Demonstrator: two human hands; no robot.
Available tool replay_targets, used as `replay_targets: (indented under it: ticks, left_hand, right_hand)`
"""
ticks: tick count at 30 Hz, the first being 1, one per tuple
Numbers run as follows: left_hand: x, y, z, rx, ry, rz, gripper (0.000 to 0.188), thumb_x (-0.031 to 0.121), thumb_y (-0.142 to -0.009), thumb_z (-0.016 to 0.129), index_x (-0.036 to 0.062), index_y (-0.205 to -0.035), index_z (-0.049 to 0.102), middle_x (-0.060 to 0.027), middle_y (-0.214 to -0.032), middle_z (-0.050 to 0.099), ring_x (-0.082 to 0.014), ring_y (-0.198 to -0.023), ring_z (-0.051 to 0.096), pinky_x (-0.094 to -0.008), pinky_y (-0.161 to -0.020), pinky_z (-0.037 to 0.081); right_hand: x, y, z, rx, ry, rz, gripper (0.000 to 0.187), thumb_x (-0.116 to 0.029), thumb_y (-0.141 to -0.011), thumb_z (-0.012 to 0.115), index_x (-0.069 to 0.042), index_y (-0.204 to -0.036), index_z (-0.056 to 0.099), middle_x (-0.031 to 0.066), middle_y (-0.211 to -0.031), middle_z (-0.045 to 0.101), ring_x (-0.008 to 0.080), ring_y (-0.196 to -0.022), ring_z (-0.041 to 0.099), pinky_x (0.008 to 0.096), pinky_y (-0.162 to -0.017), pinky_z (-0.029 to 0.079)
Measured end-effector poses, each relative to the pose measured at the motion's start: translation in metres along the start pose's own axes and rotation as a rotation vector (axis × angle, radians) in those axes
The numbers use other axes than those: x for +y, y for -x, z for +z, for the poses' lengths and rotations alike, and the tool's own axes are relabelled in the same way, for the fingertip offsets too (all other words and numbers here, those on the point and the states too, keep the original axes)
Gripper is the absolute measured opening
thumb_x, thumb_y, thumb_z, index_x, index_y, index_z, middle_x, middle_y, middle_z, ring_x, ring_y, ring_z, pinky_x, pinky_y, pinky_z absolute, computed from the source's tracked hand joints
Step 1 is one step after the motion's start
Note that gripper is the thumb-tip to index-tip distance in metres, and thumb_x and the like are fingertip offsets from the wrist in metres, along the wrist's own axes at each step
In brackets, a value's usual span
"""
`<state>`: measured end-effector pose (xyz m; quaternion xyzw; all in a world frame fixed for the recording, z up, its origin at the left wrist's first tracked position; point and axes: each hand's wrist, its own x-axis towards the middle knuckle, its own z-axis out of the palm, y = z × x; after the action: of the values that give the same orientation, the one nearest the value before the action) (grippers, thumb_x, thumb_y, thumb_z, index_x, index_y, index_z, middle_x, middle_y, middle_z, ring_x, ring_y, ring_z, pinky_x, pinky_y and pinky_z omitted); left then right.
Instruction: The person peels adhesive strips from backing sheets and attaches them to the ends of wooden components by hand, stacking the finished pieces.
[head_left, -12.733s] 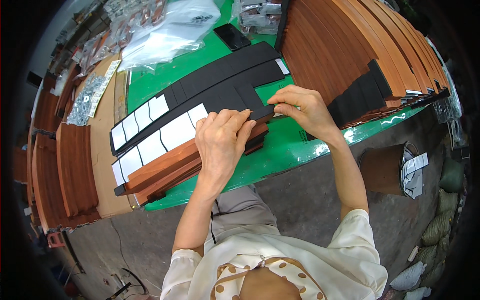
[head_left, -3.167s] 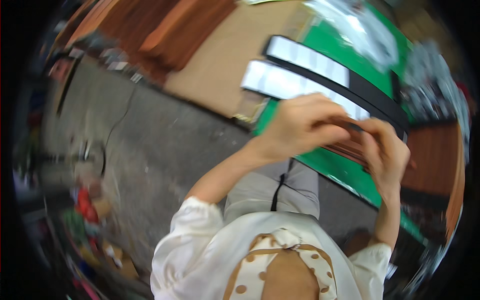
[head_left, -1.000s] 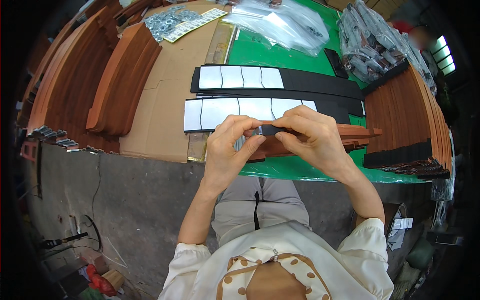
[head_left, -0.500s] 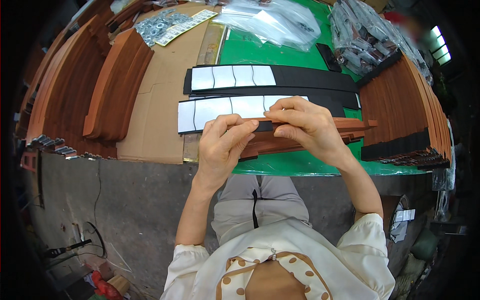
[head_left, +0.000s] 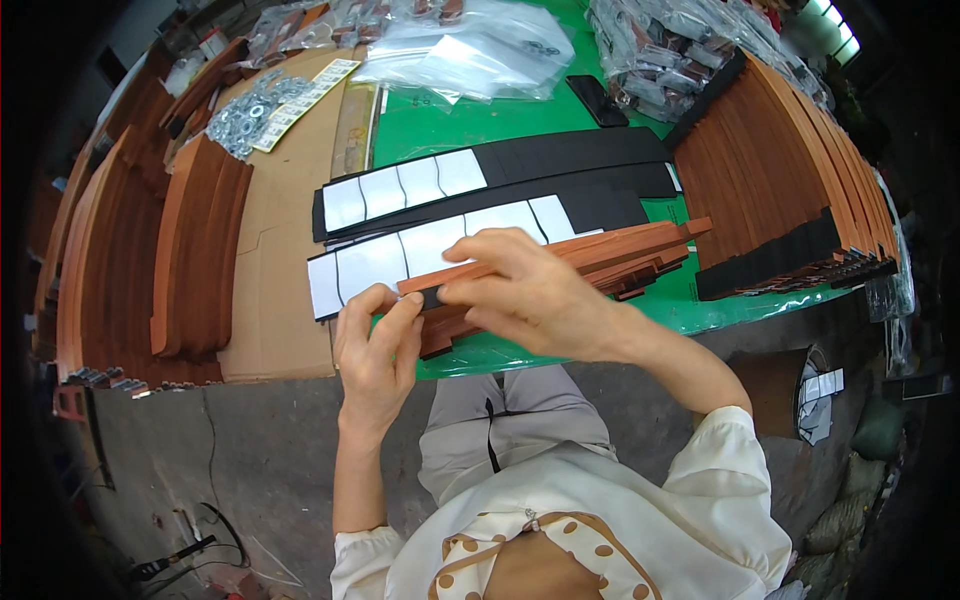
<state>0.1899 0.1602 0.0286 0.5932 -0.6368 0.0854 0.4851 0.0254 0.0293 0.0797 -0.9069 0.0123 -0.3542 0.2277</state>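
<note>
My left hand (head_left: 378, 345) is closed, thumb and fingers pinching a short black strip (head_left: 432, 297) at the near-left end of a reddish-brown wooden slat (head_left: 640, 241). My right hand (head_left: 530, 298) straddles that slat, one fingertip against the black strip and another finger raised on the far side. Its palm hides the slat's middle. More brown wooden pieces (head_left: 447, 330) lie beneath, partly covered by my hands. Just beyond are black sheets (head_left: 570, 155) topped by white backing panels with wavy dark cuts (head_left: 365, 263).
Stacks of curved brown slats stand left (head_left: 195, 250) and right (head_left: 780, 170). Washers (head_left: 240, 118) lie on cardboard (head_left: 285, 220) at the far left. Clear plastic bags (head_left: 470, 50), a black phone (head_left: 597, 100) and bagged parts (head_left: 660, 50) sit on the green tabletop (head_left: 415, 125).
The view has turned, so the table appears shifted and tilted. My right hand's fingers have spread from a pinch and come across the slat; my left hand keeps its pinch at the strip's end.
</note>
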Motion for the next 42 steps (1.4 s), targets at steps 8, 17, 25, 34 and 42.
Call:
replay_targets:
  ticks: [8, 17, 25, 34, 42]
  left_hand:
    - [-0.030, -0.031, -0.023, 0.020, 0.613, -0.398, 0.025, 0.005, -0.081, 0.066, -0.0007, -0.105, 0.060, -0.0150, -0.104, 0.059, -0.0274, -0.090, 0.060, -0.0328, -0.079, 0.047]
    - [-0.097, -0.096, 0.103, -0.876, 0.115, 0.302, 0.041, 0.011, -0.074, 0.069, 0.0148, -0.114, 0.061, -0.0072, -0.116, 0.060, -0.0263, -0.104, 0.057, -0.0385, -0.084, 0.045]
    - [-0.095, -0.088, 0.162, -1.004, 0.129, 0.632, 0.031, 0.015, -0.083, 0.055, 0.0188, -0.114, 0.061, 0.0018, -0.123, 0.057, -0.0208, -0.118, 0.049, -0.0387, -0.090, 0.043]
    - [-0.096, -0.083, 0.160, -1.118, 0.118, 0.528, 0.029, 0.012, -0.083, 0.053, 0.0137, -0.109, 0.064, 0.0009, -0.126, 0.057, -0.0195, -0.117, 0.050, -0.0355, -0.088, 0.043]
    - [-0.098, -0.082, 0.154, -1.126, 0.120, 0.531, 0.038, 0.007, -0.078, 0.061, 0.0140, -0.115, 0.062, -0.0036, -0.129, 0.054, -0.0248, -0.120, 0.049, -0.0390, -0.094, 0.043]
  right_hand:
    - [0.114, -0.005, -0.120, -0.200, 0.139, 0.394, 0.018, -0.008, -0.082, 0.063, -0.003, -0.099, 0.065, 0.0096, -0.085, 0.067, 0.0248, -0.081, 0.065, 0.0334, -0.071, 0.051]
    - [0.217, 0.040, -0.095, -1.087, 0.181, 0.239, 0.023, -0.004, -0.073, 0.068, -0.012, -0.094, 0.066, 0.0009, -0.103, 0.062, 0.0221, -0.095, 0.061, 0.0360, -0.075, 0.052]
    - [0.223, 0.062, -0.072, -1.123, 0.099, -0.032, 0.034, -0.005, -0.071, 0.067, -0.017, -0.102, 0.063, 0.0008, -0.100, 0.054, 0.0199, -0.096, 0.056, 0.0340, -0.072, 0.053]
    - [0.231, 0.060, -0.063, -0.987, 0.139, -0.318, 0.014, -0.011, -0.067, 0.067, -0.011, -0.078, 0.058, 0.0011, -0.089, 0.052, 0.0183, -0.092, 0.055, 0.0312, -0.071, 0.051]
    - [0.205, 0.018, -0.125, -0.748, 0.114, 0.080, 0.022, -0.013, -0.064, 0.073, -0.007, -0.071, 0.053, 0.0008, -0.087, 0.058, 0.0206, -0.092, 0.055, 0.0323, -0.076, 0.049]
